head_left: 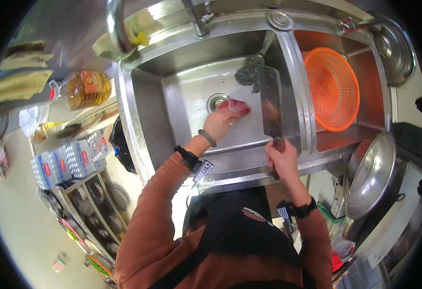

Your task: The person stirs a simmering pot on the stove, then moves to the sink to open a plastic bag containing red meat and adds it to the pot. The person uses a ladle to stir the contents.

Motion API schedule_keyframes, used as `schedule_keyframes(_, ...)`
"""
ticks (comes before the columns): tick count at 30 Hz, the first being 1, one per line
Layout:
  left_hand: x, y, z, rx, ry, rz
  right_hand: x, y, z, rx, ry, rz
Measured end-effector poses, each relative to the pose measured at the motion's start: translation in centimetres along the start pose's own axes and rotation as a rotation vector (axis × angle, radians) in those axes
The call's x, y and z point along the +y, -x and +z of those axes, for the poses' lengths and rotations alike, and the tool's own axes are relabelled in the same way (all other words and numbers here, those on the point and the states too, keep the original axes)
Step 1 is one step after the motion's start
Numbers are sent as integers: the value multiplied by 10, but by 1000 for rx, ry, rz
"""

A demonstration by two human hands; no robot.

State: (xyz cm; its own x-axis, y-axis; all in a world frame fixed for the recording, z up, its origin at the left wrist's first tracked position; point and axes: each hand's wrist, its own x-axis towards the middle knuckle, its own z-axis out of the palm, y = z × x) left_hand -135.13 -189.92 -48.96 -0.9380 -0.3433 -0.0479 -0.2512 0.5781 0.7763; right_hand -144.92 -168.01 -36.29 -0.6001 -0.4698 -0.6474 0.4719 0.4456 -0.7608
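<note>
The fingers of my left hand [219,126] pinch a piece of raw red meat [235,107] over the sink [184,91]; those of my right hand [282,156] wrap the handle of a cleaver [272,98]. I judge I'm handling the meat with the blade ready beside it; next calls for an edge clear of my left fingertips. Beyond them, a dark scouring mesh [250,72] crowds the blade; an orange colander [331,89] lies beyond my right fingers, rightward.

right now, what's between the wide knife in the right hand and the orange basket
In the head view, the left basin's right wall and the metal divider lie between the wide knife and the orange basket.
</note>
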Motion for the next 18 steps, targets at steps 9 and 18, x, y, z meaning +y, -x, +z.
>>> schedule_keyframes(9,-118,27,-60,116,16,-441,32,-174,131,-215,550,-214)
schedule_keyframes(18,-116,26,-63,227,264,-420,60,-221,214,-202,814,-443)
